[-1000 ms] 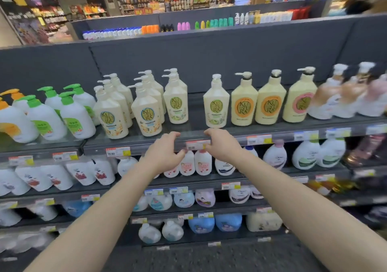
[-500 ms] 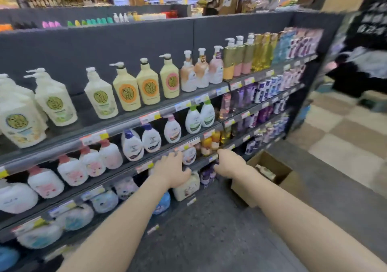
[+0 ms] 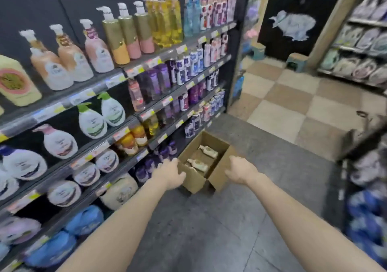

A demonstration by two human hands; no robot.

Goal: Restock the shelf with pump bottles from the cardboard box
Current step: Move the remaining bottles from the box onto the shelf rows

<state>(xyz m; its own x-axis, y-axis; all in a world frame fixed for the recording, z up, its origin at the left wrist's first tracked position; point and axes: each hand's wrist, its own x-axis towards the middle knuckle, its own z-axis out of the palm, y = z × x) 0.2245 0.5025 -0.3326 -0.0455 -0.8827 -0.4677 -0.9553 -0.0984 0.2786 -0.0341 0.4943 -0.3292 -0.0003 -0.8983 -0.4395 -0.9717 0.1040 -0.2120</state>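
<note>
An open cardboard box [image 3: 193,180] stands on the grey floor against the foot of the shelf [image 3: 117,78]. Two cream pump bottles lie inside it, one [image 3: 208,151] toward the far side and one [image 3: 198,164] nearer me. My left hand [image 3: 169,172] hovers at the box's near left corner, fingers loosely curled, holding nothing. My right hand [image 3: 240,170] is beside the box's right flap, fingers spread and empty. Whether either hand touches the cardboard I cannot tell. Both arms are stretched forward.
The dark shelf unit runs along my left, packed with pump bottles in several rows with price tags. A checkered tile floor [image 3: 293,104] opens beyond the box. Another rack [image 3: 360,41] stands at the far right, and blurred goods [image 3: 366,188] crowd the near right.
The view has swung right and down from the cream bottles on the upper shelf to the box on the floor. Both hands dropped from the shelf edge to either side of the box.
</note>
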